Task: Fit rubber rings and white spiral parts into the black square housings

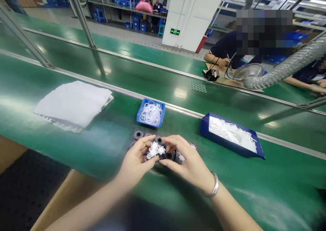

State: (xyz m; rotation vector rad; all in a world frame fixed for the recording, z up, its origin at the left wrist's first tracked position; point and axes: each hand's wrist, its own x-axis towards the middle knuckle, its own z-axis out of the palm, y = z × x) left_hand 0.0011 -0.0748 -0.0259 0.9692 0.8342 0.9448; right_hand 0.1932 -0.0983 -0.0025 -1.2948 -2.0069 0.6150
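Several small white bladed impellers (155, 150) are bunched between my two hands over the front of the bench. My left hand (136, 156) is closed around their left side, with the thumb along the lower edge. From the right, my right hand (187, 159) curls its thumb and fingers against the bunch; a silver bangle is on that wrist. Just beneath and behind the hands lie dark square housings (139, 134) with round centres, partly hidden by the fingers. One white impeller (180, 158) sits in a housing beside my right hand.
A blue tray of white rings (151, 113) stands behind the housings. To the right is a dark blue box (231, 136) of small white strips; at left, a stack of white sheets (73, 103). Beyond the metal rail, a green circuit panel (198, 87) lies near a co-worker and a duct (280, 71).
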